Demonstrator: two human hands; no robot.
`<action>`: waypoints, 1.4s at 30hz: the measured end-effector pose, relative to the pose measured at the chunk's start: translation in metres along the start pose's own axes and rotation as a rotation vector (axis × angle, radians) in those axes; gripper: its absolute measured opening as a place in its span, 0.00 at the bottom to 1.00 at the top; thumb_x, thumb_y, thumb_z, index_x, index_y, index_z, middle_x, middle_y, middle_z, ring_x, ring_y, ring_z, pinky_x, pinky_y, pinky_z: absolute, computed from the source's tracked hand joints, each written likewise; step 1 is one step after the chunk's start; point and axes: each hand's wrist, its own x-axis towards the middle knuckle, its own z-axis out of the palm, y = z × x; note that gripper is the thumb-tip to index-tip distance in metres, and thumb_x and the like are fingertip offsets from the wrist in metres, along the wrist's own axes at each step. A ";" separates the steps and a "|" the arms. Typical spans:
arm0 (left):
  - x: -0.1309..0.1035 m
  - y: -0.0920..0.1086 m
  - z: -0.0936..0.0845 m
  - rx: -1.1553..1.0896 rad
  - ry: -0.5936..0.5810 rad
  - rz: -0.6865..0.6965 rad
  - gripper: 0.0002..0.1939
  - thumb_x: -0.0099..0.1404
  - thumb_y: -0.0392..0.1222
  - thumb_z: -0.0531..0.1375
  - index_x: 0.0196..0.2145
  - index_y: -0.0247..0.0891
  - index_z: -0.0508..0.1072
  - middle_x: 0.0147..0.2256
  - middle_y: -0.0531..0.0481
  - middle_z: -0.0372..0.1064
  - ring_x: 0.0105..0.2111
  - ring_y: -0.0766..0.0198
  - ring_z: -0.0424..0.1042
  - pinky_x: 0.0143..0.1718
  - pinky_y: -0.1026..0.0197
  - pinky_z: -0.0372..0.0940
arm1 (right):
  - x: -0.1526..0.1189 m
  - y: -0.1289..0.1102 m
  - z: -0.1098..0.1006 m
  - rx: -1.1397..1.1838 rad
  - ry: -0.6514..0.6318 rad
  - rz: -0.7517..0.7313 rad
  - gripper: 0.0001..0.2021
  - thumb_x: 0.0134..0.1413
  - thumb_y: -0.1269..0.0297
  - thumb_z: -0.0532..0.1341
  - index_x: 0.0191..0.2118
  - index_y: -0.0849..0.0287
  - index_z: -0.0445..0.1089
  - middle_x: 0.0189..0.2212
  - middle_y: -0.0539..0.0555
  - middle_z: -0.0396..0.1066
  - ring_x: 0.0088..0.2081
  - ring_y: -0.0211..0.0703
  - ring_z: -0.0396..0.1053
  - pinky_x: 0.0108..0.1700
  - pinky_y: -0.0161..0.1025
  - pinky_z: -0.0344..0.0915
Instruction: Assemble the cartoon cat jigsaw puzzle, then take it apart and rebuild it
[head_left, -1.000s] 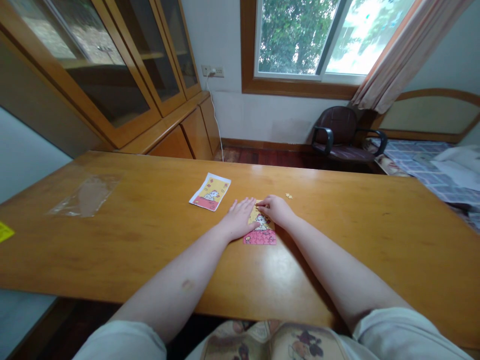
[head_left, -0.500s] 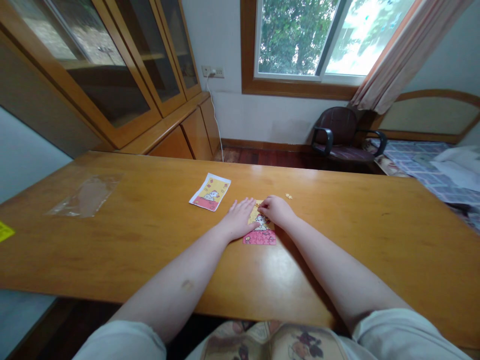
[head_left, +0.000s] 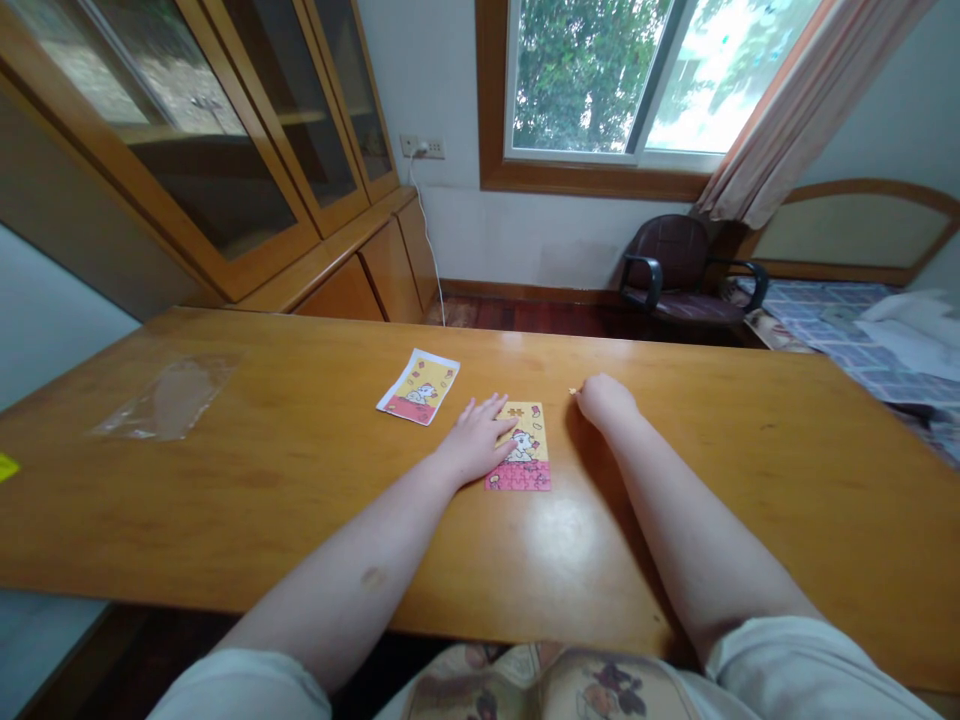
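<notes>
A small jigsaw puzzle point(head_left: 534, 470) with a white cartoon animal on yellow and pink lies on the table; a brown gap shows near its top. My left hand point(head_left: 480, 440) rests flat over its left side, fingers spread. Right of the puzzle and farther back, my right hand point(head_left: 606, 400) is closed in a pinch at the table surface. A bit of a yellowish puzzle piece point(head_left: 572, 391) shows at its fingertips; the fingers hide the rest. A picture card point(head_left: 420, 388) with the same design lies to the left of the puzzle.
A clear plastic bag point(head_left: 176, 395) lies on the left of the wooden table point(head_left: 300, 500). A yellow item point(head_left: 7, 466) sits at the far left edge. Beyond the table stand a glass-door cabinet point(head_left: 330, 215), an armchair point(head_left: 675, 260) and a bed point(head_left: 847, 325).
My right hand has left the top of the puzzle and moved right to the loose pieces, partly covering them. The gap in the puzzle is now visible. My left hand has stayed in place.
</notes>
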 end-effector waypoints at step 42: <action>-0.001 -0.001 0.002 -0.006 -0.043 -0.125 0.41 0.58 0.57 0.57 0.63 0.33 0.55 0.65 0.37 0.48 0.64 0.49 0.48 0.63 0.48 0.47 | -0.031 -0.047 0.032 0.579 -0.003 -0.452 0.04 0.47 0.64 0.65 0.28 0.59 0.71 0.25 0.48 0.73 0.26 0.34 0.66 0.28 0.30 0.56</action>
